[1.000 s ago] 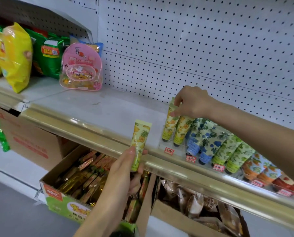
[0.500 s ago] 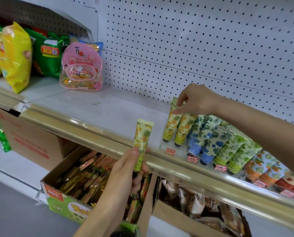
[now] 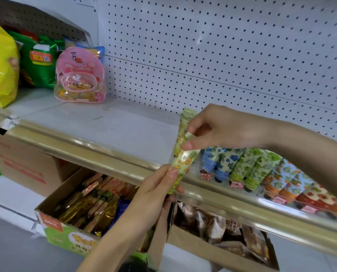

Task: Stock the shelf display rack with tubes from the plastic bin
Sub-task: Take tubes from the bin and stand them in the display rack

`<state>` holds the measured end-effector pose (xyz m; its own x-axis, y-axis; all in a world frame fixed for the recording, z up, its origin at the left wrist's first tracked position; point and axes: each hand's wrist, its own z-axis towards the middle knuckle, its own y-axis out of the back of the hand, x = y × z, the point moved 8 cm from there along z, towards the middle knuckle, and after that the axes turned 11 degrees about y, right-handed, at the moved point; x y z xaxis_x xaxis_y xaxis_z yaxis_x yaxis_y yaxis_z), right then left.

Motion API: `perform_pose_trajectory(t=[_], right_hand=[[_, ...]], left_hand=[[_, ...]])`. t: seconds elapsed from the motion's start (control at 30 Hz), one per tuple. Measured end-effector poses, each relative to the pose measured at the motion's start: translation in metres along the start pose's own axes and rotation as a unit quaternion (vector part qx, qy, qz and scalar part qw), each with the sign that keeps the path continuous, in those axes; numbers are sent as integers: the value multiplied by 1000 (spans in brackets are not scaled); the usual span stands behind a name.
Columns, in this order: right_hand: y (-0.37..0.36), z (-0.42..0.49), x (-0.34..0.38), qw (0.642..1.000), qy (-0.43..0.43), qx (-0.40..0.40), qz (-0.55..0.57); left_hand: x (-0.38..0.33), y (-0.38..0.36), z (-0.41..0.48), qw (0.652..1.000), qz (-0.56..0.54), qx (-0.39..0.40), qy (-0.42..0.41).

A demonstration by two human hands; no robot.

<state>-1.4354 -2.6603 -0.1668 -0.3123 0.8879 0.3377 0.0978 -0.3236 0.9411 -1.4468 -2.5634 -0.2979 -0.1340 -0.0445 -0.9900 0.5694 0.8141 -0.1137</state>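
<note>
Step in hand: a pineapple-print tube (image 3: pixel 181 165) is being passed over the front of the shelf (image 3: pixel 105 130) towards the clear display rack (image 3: pixel 206 176).
Left hand (image 3: pixel 154 193): curled round the lower, cap end of the tube, which is held tilted in front of the gold edge rail (image 3: pixel 85 146).
Right hand (image 3: pixel 222 128): the flat crimped top of the same tube appears to be pinched between thumb and forefinger; whether the standing tube (image 3: pixel 184 122) behind is also touched cannot be told.
Tube position: in the air at the rack's left end, not yet seated, just in front of the standing tube with the same print.
Rack contents: blue-flower tubes (image 3: pixel 212 160) and green-leaf tubes (image 3: pixel 250 167) are leaned in rows to the right.
Plastic bin: not clearly seen.
Advice: the tube is best matched to the pineapple row, cap downward and print facing out.
Handover: the lower grip should be loosened only once the top pinch is judged firm.
Seating: the cap should be slid down behind the rack's front wall and the tube leaned back like its neighbours.
Risk: the standing tube could be knocked over, so a slow lowering is advised.
</note>
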Motion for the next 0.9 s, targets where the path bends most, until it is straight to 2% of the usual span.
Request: perform_pose_trajectory(t=[0.2,0.33,0.4,0.5,0.57,0.77,0.9], right_hand=[[2,-12,-5,997,-10,8,74],[12,-17,-11,997,-27,-21,63],[21,-19,-15,998,-32,-47,34],[32,-21,-22,995,-47,-83,-33],[35,-21,-25,991,-59,-101,-64],[37,-20,-35,983,-83,-128,-104],[32,-18,-42,981,-95,-124,-118]], left_hand=[[-8,0,0,1000,9,-12,-16],[-12,7,6,992,76,-74,-66],[-14,12,8,967,206,-113,-99],[-11,10,12,865,462,-142,-133],[-5,7,16,814,548,-139,-132],[16,5,24,779,607,-110,-114],[24,6,27,771,619,-101,-114]])
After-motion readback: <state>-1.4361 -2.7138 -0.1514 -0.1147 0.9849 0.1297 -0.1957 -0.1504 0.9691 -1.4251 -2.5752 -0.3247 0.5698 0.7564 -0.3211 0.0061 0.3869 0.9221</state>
